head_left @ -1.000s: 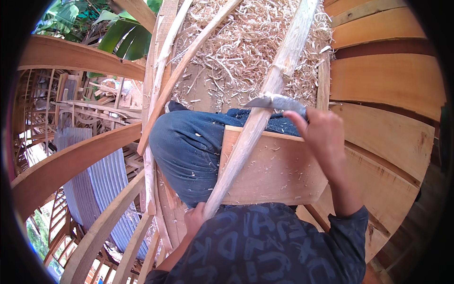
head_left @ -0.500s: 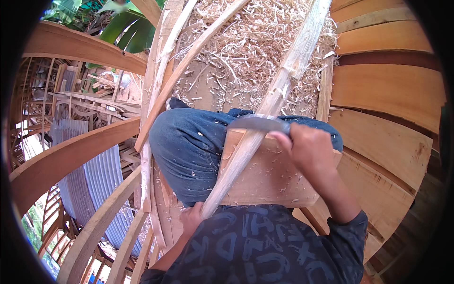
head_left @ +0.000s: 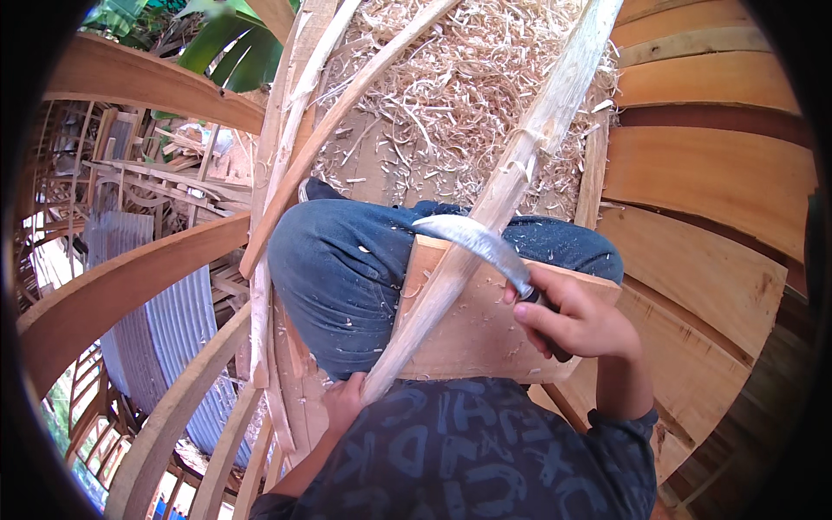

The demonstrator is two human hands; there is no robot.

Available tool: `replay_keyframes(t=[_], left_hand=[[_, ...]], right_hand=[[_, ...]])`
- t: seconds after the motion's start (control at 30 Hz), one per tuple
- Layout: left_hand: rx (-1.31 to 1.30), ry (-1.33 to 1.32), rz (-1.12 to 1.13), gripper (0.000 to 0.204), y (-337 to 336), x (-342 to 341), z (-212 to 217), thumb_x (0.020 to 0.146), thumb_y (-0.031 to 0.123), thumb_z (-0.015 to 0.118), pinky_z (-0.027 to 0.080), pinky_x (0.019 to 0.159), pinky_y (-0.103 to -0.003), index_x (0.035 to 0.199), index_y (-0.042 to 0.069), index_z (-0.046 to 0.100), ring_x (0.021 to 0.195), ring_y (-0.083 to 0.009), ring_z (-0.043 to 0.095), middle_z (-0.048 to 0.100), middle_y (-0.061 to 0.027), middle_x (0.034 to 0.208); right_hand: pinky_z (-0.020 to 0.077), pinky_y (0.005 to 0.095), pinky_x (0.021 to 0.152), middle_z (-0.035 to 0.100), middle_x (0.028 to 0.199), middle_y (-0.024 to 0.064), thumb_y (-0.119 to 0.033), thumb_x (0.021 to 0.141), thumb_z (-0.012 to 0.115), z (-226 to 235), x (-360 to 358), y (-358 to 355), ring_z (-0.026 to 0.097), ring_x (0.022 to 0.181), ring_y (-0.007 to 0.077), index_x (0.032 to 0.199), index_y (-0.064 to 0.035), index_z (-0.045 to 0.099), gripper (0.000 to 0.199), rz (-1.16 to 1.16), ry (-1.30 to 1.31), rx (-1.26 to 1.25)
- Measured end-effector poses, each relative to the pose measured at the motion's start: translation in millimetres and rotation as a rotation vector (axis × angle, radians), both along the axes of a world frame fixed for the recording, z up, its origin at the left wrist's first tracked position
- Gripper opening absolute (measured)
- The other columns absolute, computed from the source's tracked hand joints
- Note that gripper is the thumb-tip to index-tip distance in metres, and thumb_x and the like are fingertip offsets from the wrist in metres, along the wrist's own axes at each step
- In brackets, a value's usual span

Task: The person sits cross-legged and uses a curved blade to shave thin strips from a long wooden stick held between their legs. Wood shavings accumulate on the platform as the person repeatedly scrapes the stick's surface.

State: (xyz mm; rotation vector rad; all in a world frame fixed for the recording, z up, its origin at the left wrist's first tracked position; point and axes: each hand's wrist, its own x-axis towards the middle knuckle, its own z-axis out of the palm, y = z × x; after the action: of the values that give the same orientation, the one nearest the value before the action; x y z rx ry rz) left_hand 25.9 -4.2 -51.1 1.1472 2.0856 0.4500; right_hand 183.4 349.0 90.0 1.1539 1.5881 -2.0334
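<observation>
A long, pale, rough-hewn wooden pole (head_left: 426, 316) slants from my waist up across my lap to the far right. Around its near end, beside my left thigh, my left hand (head_left: 345, 402) is closed. My right hand (head_left: 579, 319) grips the dark handle of a curved knife (head_left: 471, 234). The blade crosses over the pole just above my lap, its tip pointing left; whether the edge touches the wood I cannot tell. Under the pole a thick wooden block (head_left: 485, 347) stands between my legs. Raised curls of wood (head_left: 523, 165) cling to the pole beyond the blade.
A heap of wood shavings (head_left: 425, 87) covers the boards ahead. Thin strips of wood (head_left: 347, 104) lean along the left. Curved timber ribs (head_left: 139, 264) rise at the left, with corrugated sheets (head_left: 186, 347) outside them. Broad planks (head_left: 706, 178) line the right side.
My right hand has come down and slightly right, toward me. The knife has turned from nearly level to slanting, tip upper left. My left hand stays at the pole's near end.
</observation>
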Motion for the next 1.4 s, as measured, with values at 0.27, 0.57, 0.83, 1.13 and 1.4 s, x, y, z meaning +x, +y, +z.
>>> replay_keyframes(t=[0.27, 0.57, 0.83, 1.13, 1.4], left_hand=[[0.026, -0.01, 0.016, 0.015, 9.1, -0.8, 9.2, 0.076, 0.02, 0.064, 0.042, 0.054, -0.04, 0.083, 0.008, 0.061, 0.054, -0.0291, 0.057, 0.056, -0.0114, 0.058], [0.012, -0.012, 0.04, 0.015, 7.2, 2.3, 6.8, 0.075, 0.018, 0.065, 0.042, 0.054, -0.041, 0.084, 0.008, 0.062, 0.056, -0.0306, 0.058, 0.057, -0.0132, 0.059], [0.003, -0.043, 0.045, 0.024, 16.0, 1.1, 20.5, 0.074, 0.025, 0.068, 0.043, 0.055, -0.041, 0.088, 0.008, 0.06, 0.06, -0.0317, 0.059, 0.059, -0.0128, 0.064], [-0.014, 0.101, 0.093, 0.026, 4.8, 7.9, 14.4, 0.071, 0.022, 0.072, 0.043, 0.053, -0.04, 0.089, 0.01, 0.059, 0.059, -0.03, 0.06, 0.059, -0.011, 0.064], [0.003, 0.189, 0.133, 0.029, 2.2, 10.8, 12.6, 0.07, 0.02, 0.073, 0.044, 0.054, -0.037, 0.093, 0.01, 0.058, 0.06, -0.0275, 0.062, 0.06, -0.0103, 0.065]], right_hand=[[0.0337, 0.0198, 0.038, 0.047, 0.059, -0.0035, -0.014, 0.095, 0.05, -20.6, 0.0, -10.3, 0.041, 0.042, 0.0024, 0.1, -0.0027, 0.054, 0.013, -0.588, 0.088, 0.15], [0.0297, 0.0184, 0.044, 0.045, 0.06, -0.0081, -0.009, 0.093, 0.055, -30.4, -0.5, -19.2, 0.038, 0.048, -0.0002, 0.1, -0.0021, 0.057, 0.01, -0.655, 0.097, 0.413], [0.0433, 0.0253, 0.051, 0.06, 0.063, 0.0068, -0.007, 0.085, 0.063, -38.2, 8.9, -50.9, 0.057, 0.057, 0.0077, 0.093, 0.0033, 0.063, 0.013, -0.302, 0.085, 0.688], [0.039, 0.0208, 0.042, 0.049, 0.067, -0.0036, -0.008, 0.092, 0.052, -19.3, 22.5, -31.9, 0.044, 0.047, 0.0039, 0.115, 0.0008, 0.054, 0.025, -0.348, 0.272, 0.02], [0.0382, 0.0217, 0.035, 0.046, 0.069, 0.0001, -0.01, 0.096, 0.045, -32.6, 19.3, -0.5, 0.044, 0.045, 0.0052, 0.119, 0.0003, 0.047, 0.026, -1.053, 0.448, 0.486]])
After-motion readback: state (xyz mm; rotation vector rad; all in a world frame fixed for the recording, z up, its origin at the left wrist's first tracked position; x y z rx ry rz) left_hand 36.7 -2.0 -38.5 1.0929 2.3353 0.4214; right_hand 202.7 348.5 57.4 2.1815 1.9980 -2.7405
